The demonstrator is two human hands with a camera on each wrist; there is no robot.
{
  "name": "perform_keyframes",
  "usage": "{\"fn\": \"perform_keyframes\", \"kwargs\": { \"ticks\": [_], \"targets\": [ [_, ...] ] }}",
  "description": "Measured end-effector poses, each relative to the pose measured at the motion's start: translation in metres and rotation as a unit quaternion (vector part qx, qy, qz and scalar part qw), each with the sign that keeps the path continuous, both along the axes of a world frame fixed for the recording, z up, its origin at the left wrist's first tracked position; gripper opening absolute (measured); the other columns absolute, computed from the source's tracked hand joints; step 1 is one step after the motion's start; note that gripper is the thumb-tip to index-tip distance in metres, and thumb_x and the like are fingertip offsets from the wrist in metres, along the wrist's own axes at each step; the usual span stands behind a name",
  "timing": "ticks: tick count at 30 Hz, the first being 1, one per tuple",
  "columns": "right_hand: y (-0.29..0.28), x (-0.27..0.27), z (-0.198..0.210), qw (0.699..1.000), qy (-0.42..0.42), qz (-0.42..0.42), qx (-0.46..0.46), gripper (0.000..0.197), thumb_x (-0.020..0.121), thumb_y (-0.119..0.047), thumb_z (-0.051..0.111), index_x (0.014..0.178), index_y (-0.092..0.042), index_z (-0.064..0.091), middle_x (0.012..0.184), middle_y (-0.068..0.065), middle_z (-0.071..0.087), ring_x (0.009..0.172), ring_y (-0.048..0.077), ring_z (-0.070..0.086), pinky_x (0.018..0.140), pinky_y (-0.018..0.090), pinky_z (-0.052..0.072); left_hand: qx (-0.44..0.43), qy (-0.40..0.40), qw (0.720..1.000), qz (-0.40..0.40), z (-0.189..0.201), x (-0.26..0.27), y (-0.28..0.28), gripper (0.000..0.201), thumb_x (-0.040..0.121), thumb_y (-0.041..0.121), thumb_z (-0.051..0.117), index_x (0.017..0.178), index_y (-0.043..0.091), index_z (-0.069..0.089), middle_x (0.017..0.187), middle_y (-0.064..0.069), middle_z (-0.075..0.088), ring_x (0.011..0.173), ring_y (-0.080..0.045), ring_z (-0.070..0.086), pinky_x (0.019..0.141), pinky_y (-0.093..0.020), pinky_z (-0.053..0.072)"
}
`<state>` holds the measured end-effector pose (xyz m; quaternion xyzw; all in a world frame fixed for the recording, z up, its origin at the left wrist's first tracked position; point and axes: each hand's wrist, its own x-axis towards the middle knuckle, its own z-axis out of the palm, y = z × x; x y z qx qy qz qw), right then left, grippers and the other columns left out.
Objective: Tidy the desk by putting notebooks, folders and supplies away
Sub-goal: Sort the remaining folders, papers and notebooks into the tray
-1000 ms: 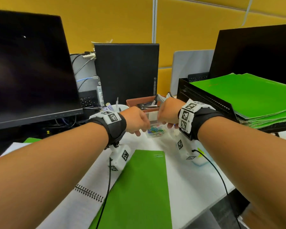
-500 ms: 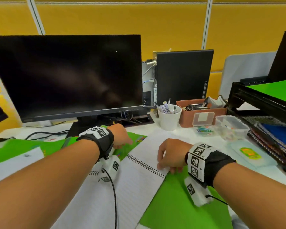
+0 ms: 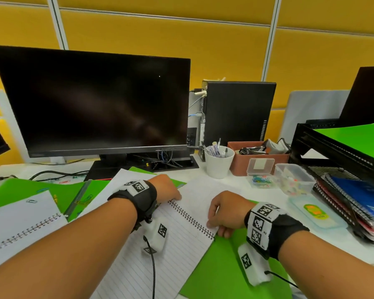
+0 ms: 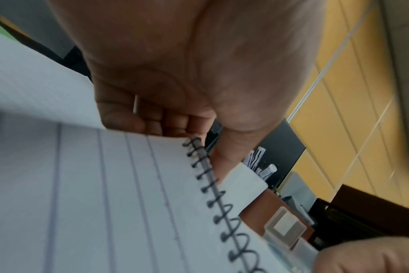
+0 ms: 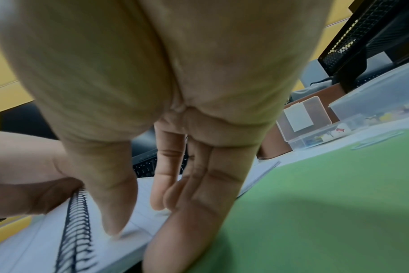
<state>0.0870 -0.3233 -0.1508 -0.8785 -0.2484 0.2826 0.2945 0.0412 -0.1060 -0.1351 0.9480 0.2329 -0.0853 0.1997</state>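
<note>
white desk [image 3: 235, 182] | yellow partition [image 3: 225, 46] | both hands' fingers grasping open notebook [image 3: 181, 240]

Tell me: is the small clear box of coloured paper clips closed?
No, the clear box stands with its lid raised upright, and the coloured clips lie exposed in its base.

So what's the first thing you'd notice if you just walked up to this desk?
Probably the big black monitor at the back left, dark against the yellow wall. Next, the open white spiral notebook in the middle, with the left hand gripping its top edge by the spiral and the right hand on its right page. Bright green folders lie under and around it.
</note>
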Motion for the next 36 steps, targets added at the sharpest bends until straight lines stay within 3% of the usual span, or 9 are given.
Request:
{"fn": "perform_keyframes", "kwargs": {
  "ticks": [4, 6, 12, 16, 23, 26, 29, 32, 36],
  "targets": [
    [-0.006, 0.004, 0.000, 1.000, -0.008, -0.022, 0.021, 0.020, 0.085, -0.013, 0.081, 0.095, -0.001, 0.068, 0.081, 0.021, 0.076, 0.066, 0.028, 0.071, 0.077, 0.046, 0.065, -0.043, -0.072, 0.996, -0.020, 0.013, -0.017, -0.004, 0.019, 0.094, 0.029, 0.067, 0.106, 0.015, 0.064, 0.098, 0.001, 0.062, 0.087, -0.017, 0.061, 0.066, -0.024, 0.044],
    [-0.009, 0.007, 0.002, 0.998, -0.031, -0.046, 0.032, 0.019, 0.087, -0.016, 0.079, 0.095, -0.005, 0.065, 0.082, 0.020, 0.077, 0.061, 0.025, 0.069, 0.070, 0.039, 0.064, -0.074, -0.124, 0.989, -0.010, 0.015, -0.028, -0.005, 0.014, 0.095, 0.027, 0.066, 0.106, 0.022, 0.061, 0.102, 0.003, 0.065, 0.090, -0.014, 0.066, 0.066, -0.024, 0.047],
    [-0.007, 0.023, 0.005, 0.968, 0.031, -0.183, 0.171, 0.063, 0.091, -0.011, 0.074, 0.138, -0.022, 0.035, 0.097, 0.015, 0.062, 0.079, 0.030, 0.066, 0.069, 0.049, 0.064, -0.161, -0.212, 0.964, -0.006, 0.017, -0.054, -0.003, 0.007, 0.100, 0.025, 0.060, 0.105, 0.028, 0.056, 0.099, 0.000, 0.073, 0.081, -0.015, 0.074, 0.067, -0.028, 0.056],
    [0.006, 0.017, 0.019, 0.921, 0.153, -0.230, 0.273, 0.065, 0.102, -0.008, 0.060, 0.152, -0.024, 0.021, 0.112, 0.022, 0.053, 0.097, 0.040, 0.062, 0.047, 0.041, 0.058, -0.195, -0.227, 0.954, 0.000, 0.017, -0.065, 0.002, 0.005, 0.102, 0.025, 0.058, 0.106, 0.026, 0.056, 0.093, -0.002, 0.077, 0.078, -0.014, 0.076, 0.074, -0.033, 0.062],
    [0.011, 0.023, 0.023, 0.867, 0.191, -0.252, 0.386, 0.027, 0.097, 0.008, 0.055, 0.120, -0.004, 0.061, 0.112, 0.018, 0.075, 0.072, 0.029, 0.074, 0.058, 0.035, 0.061, -0.268, -0.261, 0.927, 0.022, 0.024, -0.071, 0.019, 0.010, 0.101, 0.029, 0.060, 0.111, 0.026, 0.059, 0.090, 0.004, 0.079, 0.083, -0.014, 0.077, 0.082, -0.040, 0.060],
    [0.007, 0.024, 0.035, 0.866, 0.164, -0.242, 0.406, 0.022, 0.097, 0.010, 0.052, 0.101, -0.009, 0.062, 0.096, 0.013, 0.070, 0.067, 0.027, 0.066, 0.056, 0.033, 0.061, -0.294, -0.258, 0.919, 0.048, 0.022, -0.072, 0.019, 0.015, 0.100, 0.036, 0.061, 0.113, 0.028, 0.061, 0.091, 0.006, 0.079, 0.081, -0.011, 0.077, 0.077, -0.037, 0.059],
    [0.001, 0.028, 0.049, 0.852, 0.123, -0.278, 0.427, 0.027, 0.097, 0.012, 0.052, 0.087, -0.013, 0.057, 0.081, 0.009, 0.062, 0.058, 0.023, 0.058, 0.055, 0.035, 0.061, -0.320, -0.216, 0.921, 0.054, 0.015, -0.076, 0.022, 0.021, 0.094, 0.039, 0.068, 0.111, 0.027, 0.069, 0.096, 0.004, 0.079, 0.088, -0.019, 0.077, 0.089, -0.047, 0.060],
    [-0.008, 0.031, 0.062, 0.838, 0.080, -0.288, 0.457, 0.024, 0.096, 0.012, 0.054, 0.087, -0.010, 0.059, 0.079, 0.011, 0.060, 0.057, 0.024, 0.059, 0.059, 0.039, 0.063, -0.338, -0.144, 0.930, 0.027, 0.011, -0.080, 0.026, 0.032, 0.085, 0.046, 0.070, 0.112, 0.030, 0.074, 0.108, 0.003, 0.078, 0.101, -0.024, 0.075, 0.100, -0.051, 0.053],
    [-0.013, 0.027, 0.071, 0.833, 0.027, -0.251, 0.492, 0.017, 0.093, 0.011, 0.061, 0.092, -0.005, 0.068, 0.084, 0.014, 0.069, 0.061, 0.026, 0.070, 0.067, 0.040, 0.061, -0.351, -0.175, 0.918, 0.055, 0.021, -0.077, 0.017, 0.021, 0.100, 0.033, 0.059, 0.113, 0.025, 0.073, 0.103, 0.001, 0.079, 0.099, -0.025, 0.075, 0.100, -0.050, 0.053]
  ]
}}
